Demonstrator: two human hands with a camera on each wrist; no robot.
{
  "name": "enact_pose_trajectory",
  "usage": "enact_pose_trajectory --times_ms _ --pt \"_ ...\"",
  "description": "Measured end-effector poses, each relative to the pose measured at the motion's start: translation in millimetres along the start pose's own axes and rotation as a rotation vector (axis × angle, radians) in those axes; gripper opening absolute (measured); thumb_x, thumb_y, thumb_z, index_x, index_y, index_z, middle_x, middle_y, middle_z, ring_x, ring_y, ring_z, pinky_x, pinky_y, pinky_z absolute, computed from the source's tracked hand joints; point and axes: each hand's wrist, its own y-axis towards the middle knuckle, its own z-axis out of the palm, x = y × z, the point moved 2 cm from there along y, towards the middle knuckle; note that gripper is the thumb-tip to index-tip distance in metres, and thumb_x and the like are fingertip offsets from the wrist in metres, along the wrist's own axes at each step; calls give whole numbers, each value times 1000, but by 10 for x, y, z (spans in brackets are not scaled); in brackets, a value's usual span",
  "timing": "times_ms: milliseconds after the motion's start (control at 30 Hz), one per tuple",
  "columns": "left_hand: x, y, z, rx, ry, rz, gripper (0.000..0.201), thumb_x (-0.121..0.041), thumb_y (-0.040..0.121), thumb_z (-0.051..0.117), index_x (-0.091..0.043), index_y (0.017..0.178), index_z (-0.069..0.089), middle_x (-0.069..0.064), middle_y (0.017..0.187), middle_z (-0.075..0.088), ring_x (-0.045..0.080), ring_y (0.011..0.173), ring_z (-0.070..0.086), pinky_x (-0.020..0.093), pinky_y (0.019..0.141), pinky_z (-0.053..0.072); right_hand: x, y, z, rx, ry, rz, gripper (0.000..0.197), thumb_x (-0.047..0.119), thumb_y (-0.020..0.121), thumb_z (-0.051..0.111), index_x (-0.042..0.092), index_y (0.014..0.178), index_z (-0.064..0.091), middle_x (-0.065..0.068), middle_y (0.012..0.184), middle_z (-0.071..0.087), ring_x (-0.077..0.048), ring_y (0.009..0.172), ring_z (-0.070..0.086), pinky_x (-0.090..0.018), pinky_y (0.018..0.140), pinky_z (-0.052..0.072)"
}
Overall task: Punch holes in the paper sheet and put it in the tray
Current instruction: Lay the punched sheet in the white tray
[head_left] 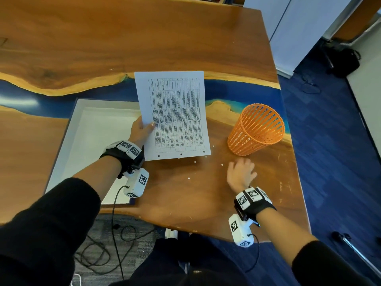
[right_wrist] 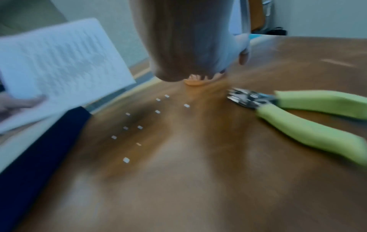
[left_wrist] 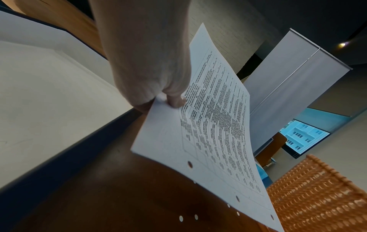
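Note:
My left hand (head_left: 142, 129) pinches the left edge of a printed paper sheet (head_left: 175, 114), thumb on top, and holds it tilted above the table beside the white tray (head_left: 68, 129). Three punched holes (head_left: 181, 154) run along the sheet's near edge, also plain in the left wrist view on the paper sheet (left_wrist: 214, 125). My right hand (head_left: 241, 172) hovers palm down over the table with relaxed fingers and holds nothing. A green-handled hole punch (right_wrist: 298, 119) lies on the wood just right of that hand; the head view does not show it.
An orange mesh basket (head_left: 257, 129) stands tilted at the right, close to the table's right edge. Several small white paper dots (head_left: 189, 178) lie scattered on the wood between my hands. The tray's floor (left_wrist: 39, 94) is bare.

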Motion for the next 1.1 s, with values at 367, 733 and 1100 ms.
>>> enact_pose_trajectory --times_ms 367,733,1100 --pt "-391 -66 100 -24 -66 126 33 -5 97 47 5 129 46 16 122 59 18 101 66 42 92 54 1371 516 -614 146 885 -458 26 11 85 64 7 110 56 -9 114 65 -23 103 64 -44 90 54" --pt "-311 -103 231 48 141 296 43 -2 101 33 -2 144 29 12 142 43 11 129 44 21 108 38 1402 408 -338 81 817 -493 29 -5 90 47 -1 118 57 -8 114 64 -12 101 57 -5 72 48" --pt "-451 -48 -146 -291 223 249 28 -4 97 46 2 124 49 7 108 58 19 90 57 24 73 48 1706 449 -473 -93 791 -487 24 0 90 48 4 112 55 -7 89 63 -15 74 57 -13 66 50"
